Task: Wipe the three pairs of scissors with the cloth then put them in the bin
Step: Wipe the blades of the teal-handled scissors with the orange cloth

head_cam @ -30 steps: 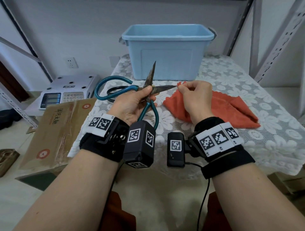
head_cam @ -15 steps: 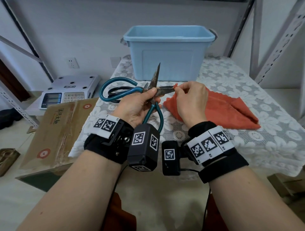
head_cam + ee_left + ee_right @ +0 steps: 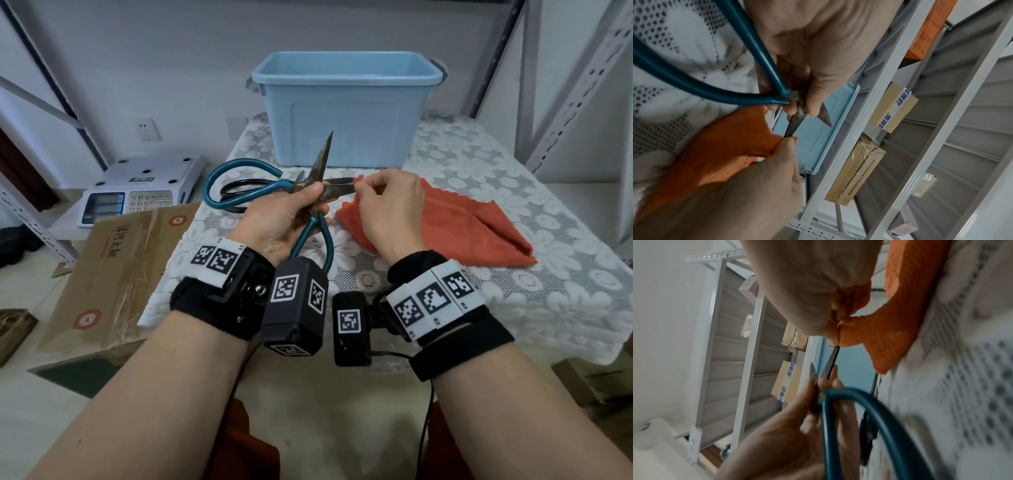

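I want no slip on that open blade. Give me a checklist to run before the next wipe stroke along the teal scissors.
1. Left hand grips the teal scissors at the pivot: ok.
2. Scissors spread open, blades apart: ok.
3. Right hand pinches the orange cloth around the sideways blade: ok.
4. Fingers fully shielded from the edge by cloth: cannot tell.
5. Blue bin open and upright behind the hands: ok.
6. Black scissors lying on the table, wiped already: cannot tell.

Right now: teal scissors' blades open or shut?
Open. The teal scissors in the left hand show one blade up, the other sideways into the cloth.
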